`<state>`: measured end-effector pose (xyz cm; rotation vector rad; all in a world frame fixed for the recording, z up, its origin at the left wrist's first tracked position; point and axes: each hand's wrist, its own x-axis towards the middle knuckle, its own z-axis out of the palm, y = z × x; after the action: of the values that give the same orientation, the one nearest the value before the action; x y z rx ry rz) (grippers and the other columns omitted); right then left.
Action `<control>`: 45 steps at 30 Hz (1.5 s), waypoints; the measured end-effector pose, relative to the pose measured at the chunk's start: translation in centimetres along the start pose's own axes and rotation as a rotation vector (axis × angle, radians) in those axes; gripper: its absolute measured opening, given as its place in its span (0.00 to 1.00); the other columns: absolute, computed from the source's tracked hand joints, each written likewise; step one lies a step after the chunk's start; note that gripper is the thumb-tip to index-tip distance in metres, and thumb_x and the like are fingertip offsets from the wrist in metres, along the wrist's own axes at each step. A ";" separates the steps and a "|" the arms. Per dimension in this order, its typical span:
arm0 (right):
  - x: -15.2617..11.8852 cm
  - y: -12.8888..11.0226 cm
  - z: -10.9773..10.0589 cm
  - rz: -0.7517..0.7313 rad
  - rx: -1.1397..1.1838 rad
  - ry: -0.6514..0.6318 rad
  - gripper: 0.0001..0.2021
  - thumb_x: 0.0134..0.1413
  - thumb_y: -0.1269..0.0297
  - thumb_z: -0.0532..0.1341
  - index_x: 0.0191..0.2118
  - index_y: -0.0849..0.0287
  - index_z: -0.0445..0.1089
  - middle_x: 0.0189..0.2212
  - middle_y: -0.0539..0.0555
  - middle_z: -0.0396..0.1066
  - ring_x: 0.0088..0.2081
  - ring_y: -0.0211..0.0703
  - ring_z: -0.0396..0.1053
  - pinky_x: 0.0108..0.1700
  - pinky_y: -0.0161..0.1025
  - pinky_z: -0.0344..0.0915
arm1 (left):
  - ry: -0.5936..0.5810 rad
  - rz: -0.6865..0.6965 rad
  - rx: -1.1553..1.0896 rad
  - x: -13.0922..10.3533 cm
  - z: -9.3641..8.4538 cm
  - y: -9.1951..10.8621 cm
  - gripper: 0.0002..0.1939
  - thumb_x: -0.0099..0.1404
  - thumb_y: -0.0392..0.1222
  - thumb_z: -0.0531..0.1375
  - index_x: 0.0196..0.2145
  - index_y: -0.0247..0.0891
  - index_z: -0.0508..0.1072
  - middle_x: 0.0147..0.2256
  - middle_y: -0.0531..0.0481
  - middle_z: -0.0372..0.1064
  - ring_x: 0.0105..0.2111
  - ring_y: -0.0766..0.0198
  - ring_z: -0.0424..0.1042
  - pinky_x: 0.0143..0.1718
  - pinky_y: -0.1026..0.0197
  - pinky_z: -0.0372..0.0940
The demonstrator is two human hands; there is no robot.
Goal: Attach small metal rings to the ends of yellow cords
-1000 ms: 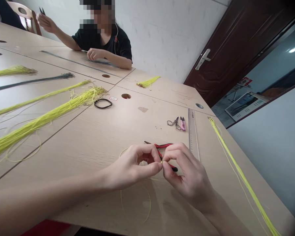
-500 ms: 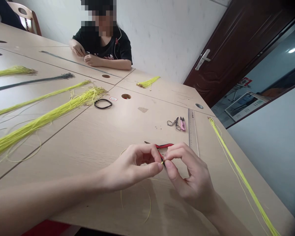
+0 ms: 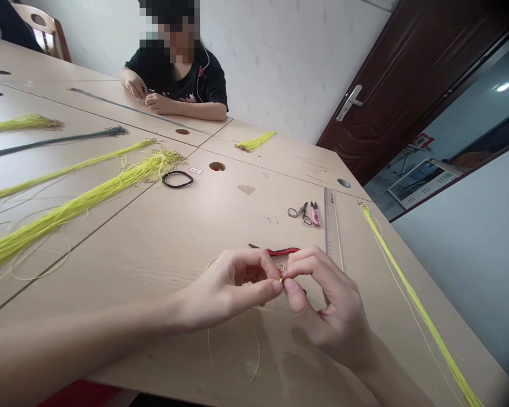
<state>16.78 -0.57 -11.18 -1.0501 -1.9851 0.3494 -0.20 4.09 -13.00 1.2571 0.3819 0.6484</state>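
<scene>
My left hand (image 3: pixel 233 287) is closed, thumb and forefinger pinching the end of a thin yellow cord (image 3: pixel 281 280). From the other side my right hand (image 3: pixel 333 299) pinches at the same spot, its fingertips almost touching the left ones. A tiny metal loop (image 3: pixel 282 268) stands up between the fingertips; its exact kind is too small to tell. The rest of the cord curls below my left hand onto the table. Just behind my hands lie red-handled pliers (image 3: pixel 282 251), partly covered by my fingers.
Folding scissors (image 3: pixel 306 213), pink thread snips (image 3: pixel 315 215) and a clear ruler (image 3: pixel 331 220) lie beyond my hands. Bundles of yellow cords (image 3: pixel 89 195) spread at left, another yellow bundle (image 3: pixel 411 294) at right. A black band (image 3: pixel 177 180) lies mid-table. A person (image 3: pixel 176 85) sits across.
Both hands keep nearly the same place and pinch. The red and dark pliers handle seen between my hands has shifted and is now mostly hidden behind the fingers.
</scene>
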 end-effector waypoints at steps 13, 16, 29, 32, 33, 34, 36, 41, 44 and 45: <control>0.1 0.1 -0.1 0.092 -0.028 -0.033 0.05 0.53 0.76 0.55 0.33 0.59 0.63 0.31 0.49 0.63 0.35 0.34 0.63 0.36 0.34 0.61 | 0.046 0.032 -0.012 0.0 0.1 0.1 0.09 0.64 0.40 0.58 0.27 0.33 0.67 0.25 0.54 0.61 0.27 0.71 0.58 0.29 0.66 0.54; 0.2 0.5 -0.2 0.201 -0.107 -0.052 0.03 0.56 0.72 0.55 0.33 0.58 0.64 0.32 0.49 0.64 0.35 0.34 0.65 0.37 0.34 0.61 | 0.070 0.049 0.014 -0.1 -0.1 0.0 0.09 0.64 0.41 0.58 0.28 0.33 0.67 0.26 0.54 0.61 0.27 0.71 0.59 0.30 0.65 0.56; -0.1 5.3 -2.4 0.705 -0.966 -0.209 0.16 0.56 0.58 0.52 0.45 0.64 0.66 0.40 0.63 0.64 0.41 0.56 0.67 0.39 0.46 0.63 | 0.119 -0.001 0.066 -0.1 -0.1 -0.1 0.10 0.63 0.43 0.59 0.28 0.35 0.66 0.26 0.54 0.60 0.26 0.70 0.61 0.29 0.64 0.56; -0.2 6.2 -4.1 0.904 -1.009 -0.282 0.22 0.57 0.55 0.50 0.48 0.69 0.63 0.40 0.69 0.65 0.40 0.61 0.69 0.34 0.47 0.63 | 0.108 -0.013 0.072 -0.2 -0.1 -0.3 0.10 0.63 0.44 0.59 0.28 0.35 0.66 0.28 0.54 0.60 0.27 0.70 0.61 0.29 0.63 0.56; -0.3 6.5 -4.6 0.936 -0.998 -0.300 0.23 0.57 0.54 0.49 0.48 0.70 0.63 0.38 0.69 0.66 0.39 0.62 0.69 0.33 0.47 0.63 | 0.107 -0.020 0.078 -0.2 -0.1 -0.3 0.11 0.63 0.45 0.59 0.28 0.35 0.66 0.28 0.53 0.60 0.27 0.70 0.61 0.29 0.63 0.56; -0.4 6.7 -4.9 0.947 -0.982 -0.317 0.23 0.57 0.54 0.49 0.47 0.70 0.64 0.37 0.69 0.67 0.38 0.62 0.70 0.32 0.47 0.63 | 0.106 -0.028 0.086 -0.3 -0.1 -0.2 0.11 0.62 0.45 0.59 0.28 0.35 0.66 0.28 0.53 0.60 0.27 0.69 0.61 0.29 0.63 0.56; -0.6 7.1 -5.5 0.946 -0.938 -0.361 0.22 0.57 0.53 0.48 0.46 0.66 0.65 0.35 0.67 0.69 0.35 0.58 0.71 0.30 0.45 0.63 | 0.097 -0.040 0.105 -0.3 -0.1 -0.2 0.12 0.62 0.46 0.59 0.28 0.35 0.66 0.28 0.52 0.60 0.27 0.69 0.60 0.29 0.62 0.56; -1.2 6.9 -6.7 0.931 -0.809 -0.467 0.22 0.56 0.52 0.50 0.50 0.57 0.66 0.36 0.61 0.74 0.32 0.53 0.74 0.26 0.41 0.65 | 0.063 -0.066 0.124 -0.4 0.1 -0.1 0.12 0.62 0.47 0.58 0.28 0.35 0.66 0.27 0.52 0.60 0.26 0.69 0.59 0.29 0.63 0.54; -2.6 5.6 -6.6 0.896 -0.802 -0.462 0.22 0.55 0.54 0.53 0.52 0.58 0.67 0.46 0.60 0.72 0.44 0.58 0.72 0.38 0.47 0.67 | 0.052 -0.071 0.121 -0.3 0.1 0.0 0.13 0.62 0.48 0.58 0.28 0.35 0.65 0.26 0.53 0.60 0.26 0.69 0.58 0.28 0.63 0.54; -3.3 5.0 -6.3 0.876 -0.798 -0.458 0.21 0.55 0.55 0.53 0.52 0.57 0.68 0.48 0.60 0.71 0.47 0.59 0.70 0.42 0.49 0.67 | 0.056 -0.071 0.124 -0.2 0.1 0.0 0.13 0.62 0.47 0.58 0.28 0.34 0.65 0.25 0.53 0.60 0.25 0.69 0.58 0.28 0.63 0.54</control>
<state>25.46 -0.96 -12.03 -2.5490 -1.9660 0.2553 -0.33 3.86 -13.04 1.3393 0.5174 0.6074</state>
